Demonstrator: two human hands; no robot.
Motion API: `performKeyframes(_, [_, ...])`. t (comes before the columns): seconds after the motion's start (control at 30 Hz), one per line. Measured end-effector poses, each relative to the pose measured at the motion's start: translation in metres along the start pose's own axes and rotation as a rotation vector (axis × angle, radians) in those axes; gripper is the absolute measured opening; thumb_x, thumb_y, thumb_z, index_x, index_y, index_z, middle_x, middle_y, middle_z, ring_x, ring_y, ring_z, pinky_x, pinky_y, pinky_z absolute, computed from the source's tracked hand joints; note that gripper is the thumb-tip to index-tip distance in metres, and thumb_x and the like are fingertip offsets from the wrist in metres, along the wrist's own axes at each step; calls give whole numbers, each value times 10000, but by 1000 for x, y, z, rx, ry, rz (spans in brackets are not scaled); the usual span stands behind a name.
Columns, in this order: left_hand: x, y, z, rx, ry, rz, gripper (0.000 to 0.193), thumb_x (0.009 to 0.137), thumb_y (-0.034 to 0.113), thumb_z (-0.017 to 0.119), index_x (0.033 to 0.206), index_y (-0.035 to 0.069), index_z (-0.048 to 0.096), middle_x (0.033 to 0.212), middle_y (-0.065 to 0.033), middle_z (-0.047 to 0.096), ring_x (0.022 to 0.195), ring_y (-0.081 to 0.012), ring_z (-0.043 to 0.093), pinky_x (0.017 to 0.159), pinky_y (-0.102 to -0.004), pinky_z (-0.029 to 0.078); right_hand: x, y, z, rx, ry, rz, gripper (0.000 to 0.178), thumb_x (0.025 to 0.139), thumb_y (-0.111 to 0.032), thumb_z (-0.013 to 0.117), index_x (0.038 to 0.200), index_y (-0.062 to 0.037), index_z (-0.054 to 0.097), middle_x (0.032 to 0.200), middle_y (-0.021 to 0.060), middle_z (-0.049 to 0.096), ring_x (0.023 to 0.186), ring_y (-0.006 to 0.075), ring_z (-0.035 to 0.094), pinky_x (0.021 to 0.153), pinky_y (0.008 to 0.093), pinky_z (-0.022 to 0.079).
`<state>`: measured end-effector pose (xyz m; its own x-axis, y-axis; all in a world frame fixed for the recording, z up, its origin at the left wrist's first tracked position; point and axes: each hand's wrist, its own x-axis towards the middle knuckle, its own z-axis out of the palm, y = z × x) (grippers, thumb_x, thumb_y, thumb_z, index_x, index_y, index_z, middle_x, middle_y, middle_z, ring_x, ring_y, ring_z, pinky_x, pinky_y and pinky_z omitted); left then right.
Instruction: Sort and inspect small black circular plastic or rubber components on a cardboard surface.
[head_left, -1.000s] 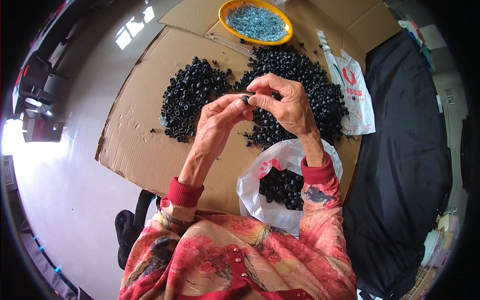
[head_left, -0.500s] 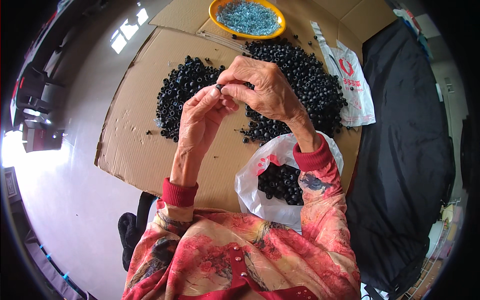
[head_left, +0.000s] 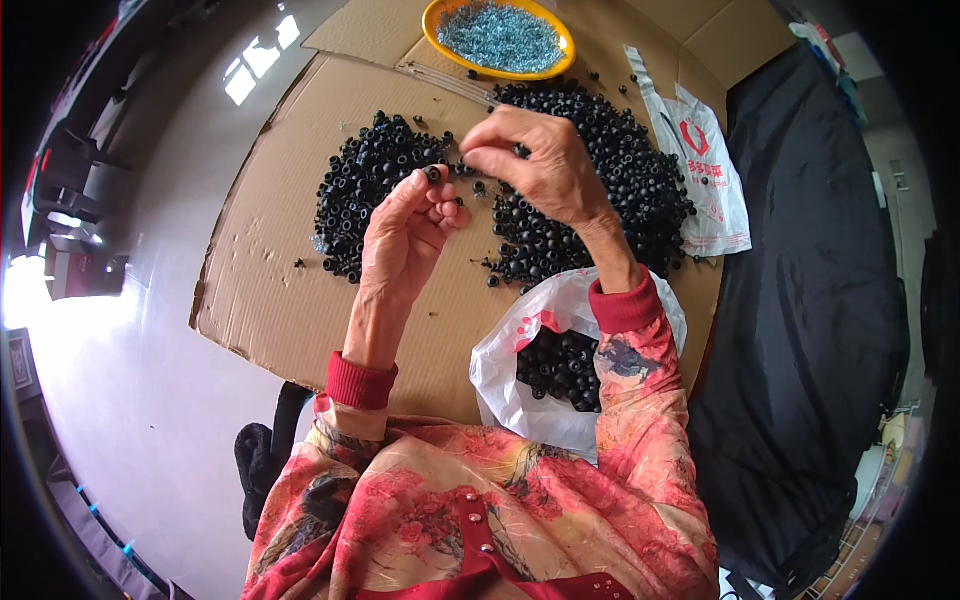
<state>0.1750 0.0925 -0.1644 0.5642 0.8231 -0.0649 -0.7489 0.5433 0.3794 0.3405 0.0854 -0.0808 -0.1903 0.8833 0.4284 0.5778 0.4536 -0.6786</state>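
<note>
My left hand (head_left: 398,230) holds a small black hollow round piece (head_left: 432,174) upright between thumb and fingertips, its open ring facing up. Its other fingers are curled, with another dark bit near them. Just to the right, my right hand (head_left: 550,165) is raised with thumb and forefinger pinched together; whatever is between the tips is too small to make out. A dark round piece (head_left: 521,151) shows in the gap behind its pinch. Behind my left hand lies a heap of black ring-like pieces (head_left: 350,200); a larger heap of black round pieces (head_left: 635,170) spreads beyond my right hand.
A yellow bowl (head_left: 430,28) of tiny pale-blue clear pieces stands at the far edge of the cardboard sheet (head_left: 270,240). An open white plastic bag (head_left: 490,370) with black pieces sits near my right forearm. Another plastic bag (head_left: 725,210) lies flat at right, beside black fabric (head_left: 800,300).
My right hand has drawn away from the left, up and to the right, so the two no longer touch. The black piece in my left fingertips now shows its ring opening.
</note>
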Motion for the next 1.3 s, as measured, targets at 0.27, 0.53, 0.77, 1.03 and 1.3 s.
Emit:
performKeyframes(0.27, [1, -3, 1, -20, 75, -36, 269, 910, 220, 526, 1021, -21, 566, 785, -47, 601, 689, -129, 571, 715, -310, 501, -55, 88, 23, -501, -242, 26, 81, 733, -69, 521, 686, -45, 582, 673, 91, 568, 671, 264, 559, 655, 383, 441])
performKeyframes(0.53, [1, -4, -4, -22, 91, -61, 275, 900, 226, 542, 999, -29, 573, 776, -57, 598, 705, -140, 565, 722, -301, 489, -51, 85, 34, -690, -384, -87, 118, 709, -15, 525, 652, -73, 611, 692, 89, 587, 714, 238, 573, 682, 364, 433])
performKeyframes(0.77, [0, -4, -1, -71, 80, -97, 271, 912, 237, 523, 984, -19, 577, 773, -53, 605, 690, -134, 565, 725, -304, 482, -53, 81, 42, -786, -456, -207, 81, 689, -15, 527, 628, -62, 551, 681, 75, 555, 704, 235, 545, 669, 353, 406])
performKeyframes(1.03, [-2, -4, 7, -171, 77, -154, 274, 920, 240, 507, 986, -17, 579, 763, -45, 609, 666, -122, 569, 726, -309, 480, -49, 70, 26, -418, -271, -52, 61, 680, -30, 535, 622, -48, 528, 629, 78, 543, 635, 267, 537, 635, 363, 424])
performKeyframes(1.3, [-3, -11, 12, -110, 97, -169, 244, 907, 215, 530, 973, -13, 587, 765, -44, 607, 665, -115, 570, 716, -303, 491, -50, 44, 2, 784, 112, 501, 150, 795, -121, 663, 867, 8, 635, 761, 63, 639, 684, 131, 622, 651, 249, 504])
